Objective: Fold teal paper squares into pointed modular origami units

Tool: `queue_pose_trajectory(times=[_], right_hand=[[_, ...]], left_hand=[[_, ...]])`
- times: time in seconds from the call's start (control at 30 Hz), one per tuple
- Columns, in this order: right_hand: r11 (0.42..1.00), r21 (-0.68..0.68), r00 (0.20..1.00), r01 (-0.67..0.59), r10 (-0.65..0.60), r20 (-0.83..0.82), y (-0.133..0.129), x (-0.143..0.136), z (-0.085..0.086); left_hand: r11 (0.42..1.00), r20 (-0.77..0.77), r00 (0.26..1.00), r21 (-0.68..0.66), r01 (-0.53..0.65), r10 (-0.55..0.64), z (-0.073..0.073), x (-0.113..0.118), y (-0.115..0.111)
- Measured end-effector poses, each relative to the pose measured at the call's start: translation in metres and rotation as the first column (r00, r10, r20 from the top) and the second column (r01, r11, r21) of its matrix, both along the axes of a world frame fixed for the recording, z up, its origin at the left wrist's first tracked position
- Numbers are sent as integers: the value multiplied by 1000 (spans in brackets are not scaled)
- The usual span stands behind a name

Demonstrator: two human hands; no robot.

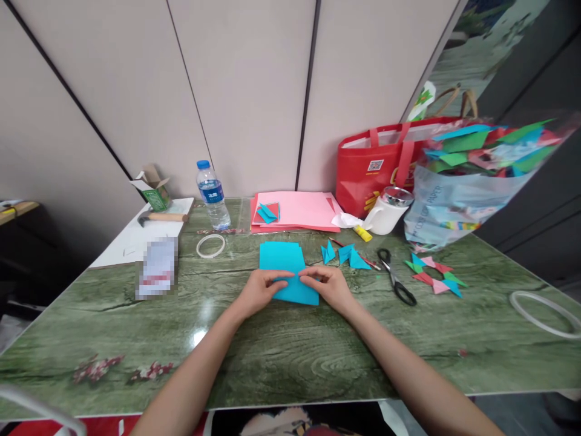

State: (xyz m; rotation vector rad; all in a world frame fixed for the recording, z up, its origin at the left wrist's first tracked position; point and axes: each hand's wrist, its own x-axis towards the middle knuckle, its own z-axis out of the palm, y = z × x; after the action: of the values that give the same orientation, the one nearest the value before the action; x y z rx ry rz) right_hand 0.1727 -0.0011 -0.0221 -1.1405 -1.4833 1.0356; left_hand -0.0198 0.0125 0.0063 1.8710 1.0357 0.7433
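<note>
Sheets of bright blue paper point(280, 254) lie in front of me on the table, overlapping, the nearer part reaching toward me. My left hand point(262, 289) pinches the blue paper near its middle, thumb and forefinger close together. From the other side my right hand point(327, 284) pinches it too, its fingertips almost meeting those of the left. Whether one sheet or more is between the fingers is hidden. Folded blue paper pieces point(345, 254) lie just beyond my right hand, beside a pencil point(374, 265). Black-handled scissors point(396, 277) rest farther right.
A ring of folded coloured paper point(436, 274) lies right of the scissors. Behind stand a white mug point(385, 213), a red bag point(358, 175), a bag of coloured paper point(447, 206) and pink paper point(299, 209). Leftward are a water bottle point(212, 197) and a hammer point(166, 217).
</note>
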Motion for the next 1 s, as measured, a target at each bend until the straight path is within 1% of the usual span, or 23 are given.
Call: queue_pose_trajectory(times=[0.07,0.17,0.27,0.33,0.4,0.47,0.53,0.57,0.7,0.83,0.9,1.0], right_hand=[[999,41,998,-19,16,62,-1,0,0],[997,60,996,-38,33,82,-4,-2,1],[998,64,996,-18,12,89,-4,-3,0],[996,84,995,17,-25,93,-4,-3,0],[991,108,992,79,-89,90,-4,-4,0],[981,127,984,147,-158,80,-4,-4,2],[972,140,978,189,-200,62,-5,-4,3],[969,146,977,198,-208,54,-5,-4,4],[968,143,976,206,-214,43,-6,-5,7],[972,110,977,210,-212,6,-6,-6,7],[975,94,980,199,-199,-9,-6,-6,6],[981,77,984,180,-180,-11,-5,-5,6]], left_hand=[[1000,18,1000,-14,6,-6,-1,0,0],[999,42,999,-47,2,0,-2,1,0],[995,77,997,-101,-24,32,-1,2,-1],[986,133,988,-157,-53,75,0,3,-1],[965,210,969,-252,-77,132,0,5,-2],[923,278,936,-372,-102,215,-1,7,-3],[875,310,905,-470,-121,291,-4,10,-5],[859,312,899,-497,-120,306,-5,12,-7],[840,306,913,-538,-67,269,-8,18,-13],[819,341,891,-570,-56,298,-9,22,-17],[818,357,887,-573,-39,293,-9,21,-17],[832,356,895,-555,-30,270,-8,20,-16]])
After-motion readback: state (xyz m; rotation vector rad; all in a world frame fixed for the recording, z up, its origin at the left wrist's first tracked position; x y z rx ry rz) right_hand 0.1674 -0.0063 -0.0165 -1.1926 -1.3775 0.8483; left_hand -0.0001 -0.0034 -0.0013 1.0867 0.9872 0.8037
